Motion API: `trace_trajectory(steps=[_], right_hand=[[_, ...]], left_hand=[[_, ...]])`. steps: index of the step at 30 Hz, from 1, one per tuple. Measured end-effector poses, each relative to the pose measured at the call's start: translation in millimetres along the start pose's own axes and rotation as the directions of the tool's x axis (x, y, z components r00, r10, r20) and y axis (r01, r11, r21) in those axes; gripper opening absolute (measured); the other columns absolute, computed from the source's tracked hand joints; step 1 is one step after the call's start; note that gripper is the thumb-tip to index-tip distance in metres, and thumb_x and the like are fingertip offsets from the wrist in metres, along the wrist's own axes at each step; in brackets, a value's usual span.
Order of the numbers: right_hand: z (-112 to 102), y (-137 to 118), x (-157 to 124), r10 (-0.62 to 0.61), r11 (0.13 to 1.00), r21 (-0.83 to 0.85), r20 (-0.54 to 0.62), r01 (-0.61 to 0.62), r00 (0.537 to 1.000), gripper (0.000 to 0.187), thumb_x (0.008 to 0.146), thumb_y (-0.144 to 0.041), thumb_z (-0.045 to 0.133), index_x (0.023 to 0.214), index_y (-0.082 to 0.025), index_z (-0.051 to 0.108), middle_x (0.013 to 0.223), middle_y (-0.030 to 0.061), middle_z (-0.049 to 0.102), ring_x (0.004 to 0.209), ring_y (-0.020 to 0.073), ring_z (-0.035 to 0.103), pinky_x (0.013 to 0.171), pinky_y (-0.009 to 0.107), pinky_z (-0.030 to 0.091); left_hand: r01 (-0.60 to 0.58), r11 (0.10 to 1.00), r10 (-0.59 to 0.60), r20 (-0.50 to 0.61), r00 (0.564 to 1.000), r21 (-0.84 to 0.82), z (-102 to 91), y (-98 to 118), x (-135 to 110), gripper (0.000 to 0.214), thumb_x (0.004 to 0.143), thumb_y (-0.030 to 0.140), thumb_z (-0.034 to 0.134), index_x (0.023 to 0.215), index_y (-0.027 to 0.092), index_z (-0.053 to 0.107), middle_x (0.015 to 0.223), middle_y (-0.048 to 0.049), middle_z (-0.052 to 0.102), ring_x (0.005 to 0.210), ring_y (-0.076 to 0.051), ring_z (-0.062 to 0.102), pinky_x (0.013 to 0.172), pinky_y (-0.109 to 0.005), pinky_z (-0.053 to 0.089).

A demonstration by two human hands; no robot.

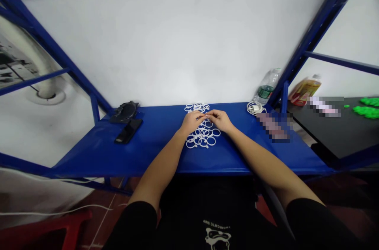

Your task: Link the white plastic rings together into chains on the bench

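My left hand [192, 121] and my right hand [220, 120] meet above the middle of the blue shelf, with thumbs and fingertips pinched together. Whatever is between the fingertips is too small and covered to make out. Thin white plastic rings [211, 140] with small knobs lie in an overlapping group under and in front of my hands. Behind my fingers, near the wall, rests a second group of similar white rings [201, 106]. My hands hide part of the rings between the two groups.
Left on the blue shelf [97, 155] are a black phone [128, 130] and a dark round object [127, 111]. A coiled white cable [256, 108] and a water bottle [268, 87] stand right, near a blurred-out patch [272, 125]. Blue metal posts frame both sides.
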State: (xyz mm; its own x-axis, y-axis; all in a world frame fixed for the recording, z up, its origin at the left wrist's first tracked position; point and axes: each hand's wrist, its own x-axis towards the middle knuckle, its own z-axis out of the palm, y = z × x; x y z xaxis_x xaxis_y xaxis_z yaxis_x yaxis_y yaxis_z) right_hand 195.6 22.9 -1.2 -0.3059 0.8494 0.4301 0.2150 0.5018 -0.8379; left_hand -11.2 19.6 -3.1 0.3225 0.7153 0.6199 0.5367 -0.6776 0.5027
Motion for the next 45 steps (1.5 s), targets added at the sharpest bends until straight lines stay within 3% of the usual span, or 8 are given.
trace_trajectory(steps=[13,18,22,26,28,31,40,45], right_hand=[[3,3,1,0.022,0.999,0.042,0.05,-0.024,0.998,0.035,0.092,-0.052,0.068,0.101,-0.02,0.079,0.079,0.003,0.075,0.058,0.0155,0.066,0.056,0.027,0.052],[2,-1,-1,-0.077,0.98,-0.183,0.008,0.077,0.997,0.026,0.099,-0.038,0.062,0.109,-0.022,0.08,0.09,0.0047,0.08,0.071,0.0188,0.072,0.069,0.03,0.055],[-1,-4,-2,-0.156,0.876,-0.459,0.024,0.149,0.987,0.022,0.099,-0.029,0.063,0.109,-0.024,0.082,0.101,0.0065,0.082,0.088,0.0226,0.075,0.08,0.032,0.054],[-5,-3,-3,-0.098,0.822,-0.562,0.02,0.092,0.995,0.02,0.098,-0.031,0.066,0.106,-0.023,0.082,0.093,0.0051,0.082,0.082,0.0206,0.074,0.073,0.029,0.051],[-6,-1,-2,-0.082,0.83,-0.554,0.004,0.071,0.997,0.019,0.098,-0.031,0.066,0.105,-0.022,0.082,0.09,0.0043,0.081,0.078,0.0192,0.073,0.071,0.028,0.049],[-6,2,-1,-0.079,0.846,-0.529,0.016,0.076,0.997,0.018,0.098,-0.028,0.065,0.103,-0.021,0.082,0.088,0.0038,0.081,0.076,0.0179,0.071,0.07,0.028,0.048],[-5,7,-1,-0.098,0.88,-0.456,0.093,0.13,0.991,0.017,0.096,-0.026,0.065,0.098,-0.021,0.081,0.088,0.0031,0.081,0.074,0.0168,0.07,0.07,0.028,0.047],[-5,10,-1,-0.106,0.888,-0.442,0.072,0.126,0.992,0.019,0.096,-0.029,0.065,0.104,-0.021,0.081,0.082,0.0028,0.078,0.07,0.0169,0.069,0.068,0.028,0.048]], left_hand=[[-0.026,0.999,0.028,-0.039,0.999,0.046,0.3,2,-3,0.011,0.096,0.027,0.07,0.089,0.023,0.077,0.084,-0.0024,0.073,0.079,-0.017,0.066,0.078,-0.031,0.052],[-0.006,0.997,0.007,-0.015,1.0,0.075,-2.2,-8,0,0.009,0.097,0.028,0.07,0.096,0.023,0.078,0.095,-0.0047,0.075,0.09,-0.019,0.068,0.085,-0.033,0.053],[0.177,0.954,-0.158,-0.094,0.983,0.243,-13.5,-25,1,0.011,0.095,0.026,0.07,0.101,0.023,0.079,0.109,-0.0085,0.076,0.107,-0.026,0.066,0.1,-0.04,0.05],[0.455,0.783,-0.452,-0.114,0.885,0.425,-22.0,-37,-4,0.025,0.097,0.034,0.068,0.119,0.026,0.077,0.128,-0.0097,0.071,0.121,-0.031,0.06,0.106,-0.043,0.046],[0.5,0.723,-0.532,-0.076,0.843,0.477,-21.6,-38,-6,0.033,0.096,0.04,0.069,0.127,0.028,0.074,0.135,-0.0106,0.067,0.128,-0.033,0.057,0.108,-0.045,0.044],[0.486,0.708,-0.552,-0.029,0.833,0.512,-18.1,-37,-8,0.037,0.096,0.043,0.069,0.131,0.03,0.072,0.14,-0.0106,0.065,0.133,-0.035,0.054,0.112,-0.048,0.04],[0.475,0.762,-0.532,0.008,0.847,0.441,-18.1,-33,-4,0.014,0.095,0.029,0.066,0.103,0.028,0.077,0.111,-0.0034,0.08,0.113,-0.028,0.068,0.104,-0.046,0.041],[0.488,0.814,-0.502,-0.042,0.864,0.315,-12.8,-34,-3,0.023,0.089,0.022,0.07,0.11,0.026,0.076,0.101,-0.0013,0.08,0.102,-0.023,0.072,0.099,-0.039,0.047]])
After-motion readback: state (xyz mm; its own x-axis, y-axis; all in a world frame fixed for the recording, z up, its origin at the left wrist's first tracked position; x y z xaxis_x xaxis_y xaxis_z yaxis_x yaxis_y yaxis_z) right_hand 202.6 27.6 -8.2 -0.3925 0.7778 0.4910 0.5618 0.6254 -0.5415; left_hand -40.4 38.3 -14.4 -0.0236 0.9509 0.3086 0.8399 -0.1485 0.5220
